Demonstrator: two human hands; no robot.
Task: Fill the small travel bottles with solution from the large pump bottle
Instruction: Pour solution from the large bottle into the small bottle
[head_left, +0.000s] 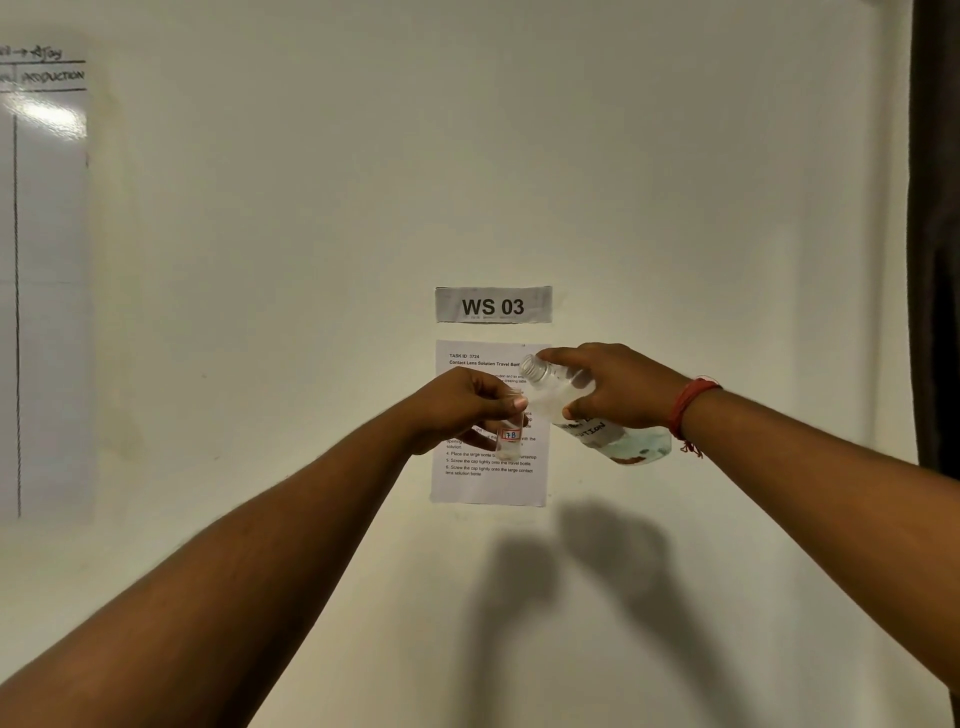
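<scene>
From my remote seat I see both forearms reach up and forward from the bottom corners of the head view, meeting in front of a pale wall (675, 208). The left hand (457, 410) holds the small travel bottle (509, 436) upright — its fingers curl round the upper part, thumb pressed near the neck, and a red-bordered label reading "7B" shows on the clear body. No surface carries it; it hangs in the air in the grip. Just to its right, the right hand (618, 384) grips the large bottle (587, 410), fingers wrapped over the shoulder. That bottle is tilted, its threaded open mouth pointing up and left, near the small bottle's top, its base down to the right. It has no cap or pump on it, and clear liquid lies inside. A red thread bracelet (688, 408) circles the right wrist.

Behind the hands, a printed instruction sheet (491, 483) is stuck to the wall — above it a strip sign (493, 305) reads "WS 03". Far left hangs a glossy whiteboard sheet (47, 291), and a dark curtain (935, 234) runs down the right edge.
</scene>
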